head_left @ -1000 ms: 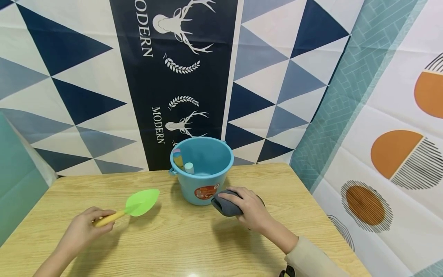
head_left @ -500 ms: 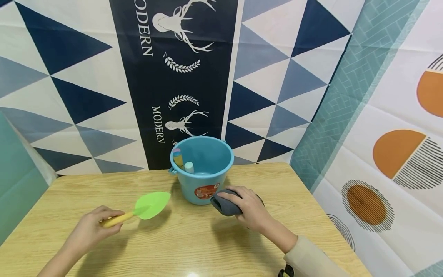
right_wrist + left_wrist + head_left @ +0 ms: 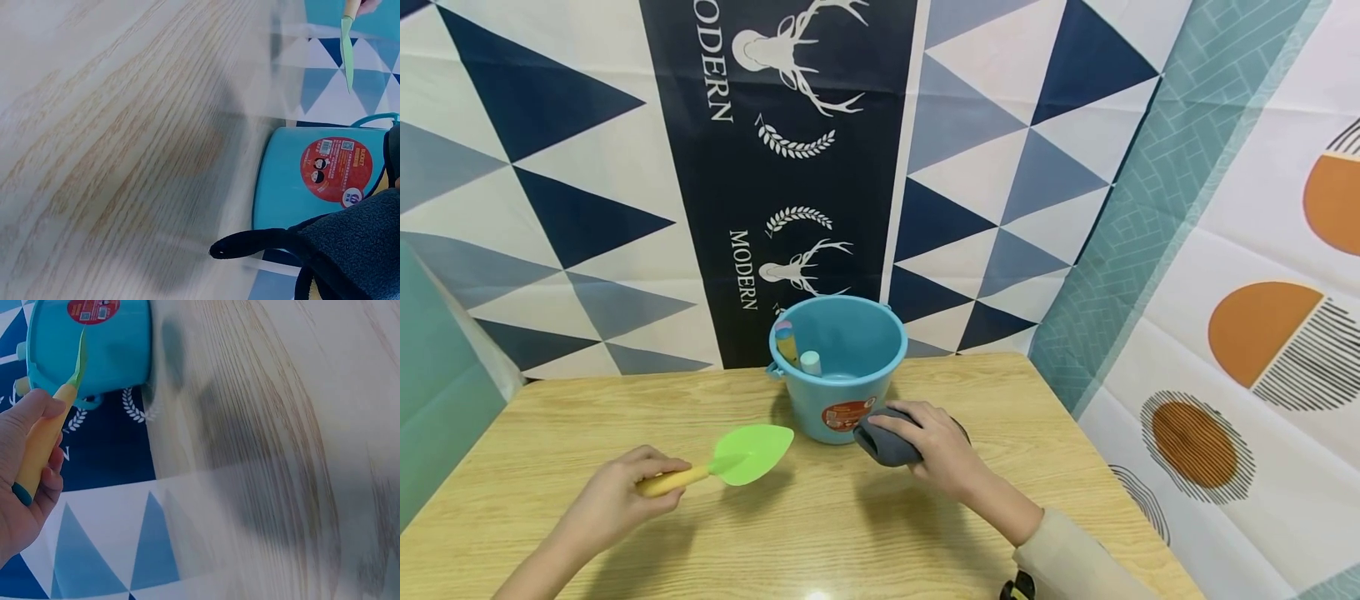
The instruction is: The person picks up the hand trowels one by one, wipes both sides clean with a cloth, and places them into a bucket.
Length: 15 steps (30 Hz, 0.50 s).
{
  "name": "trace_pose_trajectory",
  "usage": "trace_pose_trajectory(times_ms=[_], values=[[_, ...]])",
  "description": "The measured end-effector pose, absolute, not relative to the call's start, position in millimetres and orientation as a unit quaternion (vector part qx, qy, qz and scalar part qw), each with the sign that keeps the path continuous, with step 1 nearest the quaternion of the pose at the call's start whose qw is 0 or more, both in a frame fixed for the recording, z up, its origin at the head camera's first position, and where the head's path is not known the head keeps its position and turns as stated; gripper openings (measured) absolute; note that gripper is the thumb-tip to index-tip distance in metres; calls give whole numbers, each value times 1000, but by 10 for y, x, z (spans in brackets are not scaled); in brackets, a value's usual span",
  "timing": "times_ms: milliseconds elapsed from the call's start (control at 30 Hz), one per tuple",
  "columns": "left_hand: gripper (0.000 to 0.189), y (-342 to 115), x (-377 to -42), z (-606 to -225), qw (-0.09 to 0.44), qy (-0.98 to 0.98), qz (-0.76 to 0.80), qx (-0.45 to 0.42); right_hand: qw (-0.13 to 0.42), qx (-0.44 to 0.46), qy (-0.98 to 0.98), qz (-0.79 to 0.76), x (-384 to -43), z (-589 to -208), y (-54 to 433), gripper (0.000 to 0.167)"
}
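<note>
My left hand (image 3: 617,500) grips the yellow handle (image 3: 47,440) of a toy shovel, its leaf-shaped green blade (image 3: 751,454) pointing right above the table. On the right, my right hand (image 3: 946,454) holds a folded dark grey cloth (image 3: 886,442). Black edging and a black loop (image 3: 250,242) hang from this cloth in the right wrist view, where the hand itself is almost wholly out of frame. Between and beyond both hands stands a light blue bucket (image 3: 808,412) with a red label (image 3: 336,169). The cloth overlaps the bucket's lower right side in the head view.
Inside the bucket, along its left wall, lean a yellow item with a blue top (image 3: 786,343) and one with a pale cap (image 3: 810,362). The wooden table (image 3: 587,408) ends at a patterned wall cloth (image 3: 602,275) behind; another patterned sheet (image 3: 1247,350) hangs at the right.
My left hand has moved right and slightly nearer the front edge, bringing the shovel's blade in front of the bucket. The right hand and cloth have stayed nearly still.
</note>
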<state>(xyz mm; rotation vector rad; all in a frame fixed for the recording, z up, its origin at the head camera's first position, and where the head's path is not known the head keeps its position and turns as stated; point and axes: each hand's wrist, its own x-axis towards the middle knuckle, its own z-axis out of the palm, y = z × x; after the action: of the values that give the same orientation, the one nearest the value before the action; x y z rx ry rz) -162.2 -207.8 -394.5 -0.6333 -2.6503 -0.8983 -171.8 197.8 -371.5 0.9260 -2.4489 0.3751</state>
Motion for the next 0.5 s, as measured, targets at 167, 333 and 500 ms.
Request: trace_pose_trajectory(times_ms=[167,333,500], values=[[24,-2017,-1596,-3923,124,-912,-317,-228,251,344,-894,136,-1718,-3701,1956,64],[23,-1946,-1578,-3880,94,-916,-318,-227,254,350,-891,139,-1711,-3678,1928,63],[24,-1879,-1554,-3832,74,-915,-316,-238,255,356,-889,137,-1708,-3663,1891,62]])
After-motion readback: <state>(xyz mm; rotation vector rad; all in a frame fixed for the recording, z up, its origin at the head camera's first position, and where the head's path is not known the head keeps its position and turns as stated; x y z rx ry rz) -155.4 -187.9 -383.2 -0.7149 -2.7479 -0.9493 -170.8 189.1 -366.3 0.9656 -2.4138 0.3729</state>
